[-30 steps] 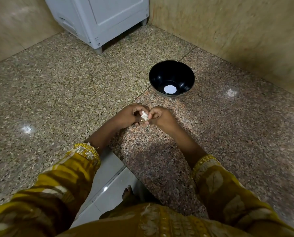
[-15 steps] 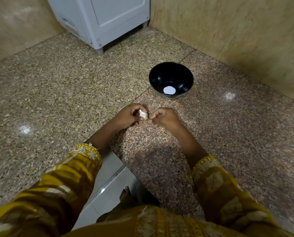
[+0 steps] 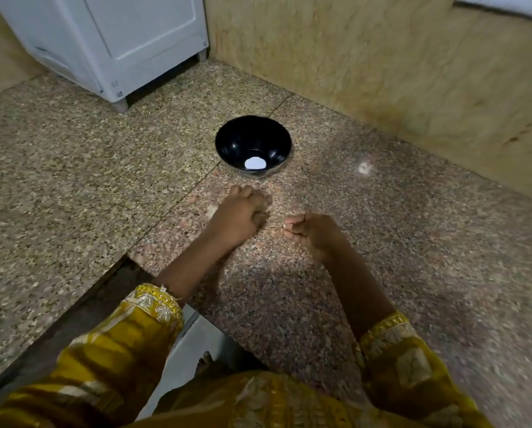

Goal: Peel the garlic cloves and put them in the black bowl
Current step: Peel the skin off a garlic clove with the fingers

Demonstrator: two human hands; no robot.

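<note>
The black bowl (image 3: 230, 140) stands on the granite floor just beyond my hands, with a round white spot at its bottom. My left hand (image 3: 238, 217) is blurred and sits a little short of the bowl. Its fingers are curled round the garlic clove, which is almost wholly hidden; a pale patch (image 3: 211, 209) shows at the hand's left edge. My right hand (image 3: 312, 234) is apart from it to the right and low over the floor. It pinches a small pale scrap of garlic skin (image 3: 286, 224) at its fingertips.
A white appliance (image 3: 119, 41) on short feet stands at the back left. A beige stone wall (image 3: 382, 72) runs along the back and right. In front of me the granite slab ends at a lower step of white tile (image 3: 178, 359).
My hands were together on the clove; they have pulled apart. The left hand moved forward toward the bowl with the clove, and the right hand drew back to the right.
</note>
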